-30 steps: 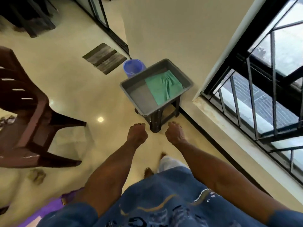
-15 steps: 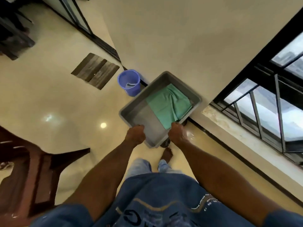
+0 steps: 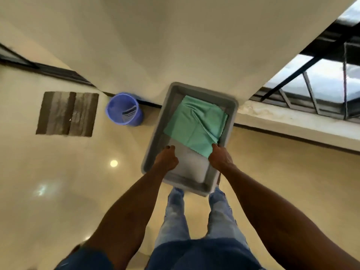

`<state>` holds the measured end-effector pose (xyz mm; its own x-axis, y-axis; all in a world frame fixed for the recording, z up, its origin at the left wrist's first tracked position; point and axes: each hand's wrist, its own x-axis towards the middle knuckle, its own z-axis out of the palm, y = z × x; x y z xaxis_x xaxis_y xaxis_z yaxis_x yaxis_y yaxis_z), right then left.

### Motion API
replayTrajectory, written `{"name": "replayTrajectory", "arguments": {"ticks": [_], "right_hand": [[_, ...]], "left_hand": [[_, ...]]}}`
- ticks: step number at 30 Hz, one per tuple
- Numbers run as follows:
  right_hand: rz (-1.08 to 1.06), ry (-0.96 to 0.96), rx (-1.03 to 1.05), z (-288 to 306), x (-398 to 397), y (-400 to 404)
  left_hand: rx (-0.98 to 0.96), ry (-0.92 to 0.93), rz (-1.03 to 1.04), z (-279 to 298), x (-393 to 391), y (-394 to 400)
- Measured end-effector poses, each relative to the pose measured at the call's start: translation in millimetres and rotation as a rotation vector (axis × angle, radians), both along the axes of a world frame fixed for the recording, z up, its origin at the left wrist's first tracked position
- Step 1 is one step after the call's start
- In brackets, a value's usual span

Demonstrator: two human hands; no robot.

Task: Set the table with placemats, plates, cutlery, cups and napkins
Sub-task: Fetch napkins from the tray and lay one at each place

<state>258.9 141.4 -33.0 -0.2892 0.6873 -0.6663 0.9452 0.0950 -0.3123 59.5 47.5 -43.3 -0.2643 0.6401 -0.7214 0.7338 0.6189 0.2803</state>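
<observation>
While both hands reach into the grey tub (image 3: 153, 133), the green cloth (image 3: 194, 123) lies rumpled across its far half, over a pale grey layer. The right hand (image 3: 219, 158) pinches the cloth's near corner; the left hand (image 3: 167, 158) has its fingers curled, on what I cannot tell. Best to lift both near corners evenly, so the cloth rises flat and does not snag the rim.

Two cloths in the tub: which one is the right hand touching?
The green cloth; right hand is at its near corner. The grey cloth lies beneath, nearer the left hand.
</observation>
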Motion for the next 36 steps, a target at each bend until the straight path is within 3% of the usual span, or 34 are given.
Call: {"name": "replayTrajectory", "arguments": {"ticks": [5,10,14,17,25,30,36], "right_hand": [[-0.025,-0.052,-0.045,-46,-22,-12],[0.109,-0.130,-0.135,-84,-30,-23],[0.190,-0.177,-0.052,-108,-31,-26],[0.065,-0.163,0.051,-124,-37,-31],[-0.080,-0.110,0.316,-156,-40,-39],[-0.079,-0.071,0.380,-151,-37,-35],[-0.298,0.154,0.463,-92,-37,-34]], "left_hand": [[0.000,0.001,-0.148,-59,-37,12],[-0.051,0.076,-0.429,-103,-61,28],[0.014,0.074,-0.435,-121,-69,43],[0.059,0.080,-0.461,-139,-72,47],[0.575,0.350,-0.582,-175,-75,40],[0.568,0.192,-0.454,-164,-73,43],[0.652,-0.021,0.061,-104,-61,34]]}}
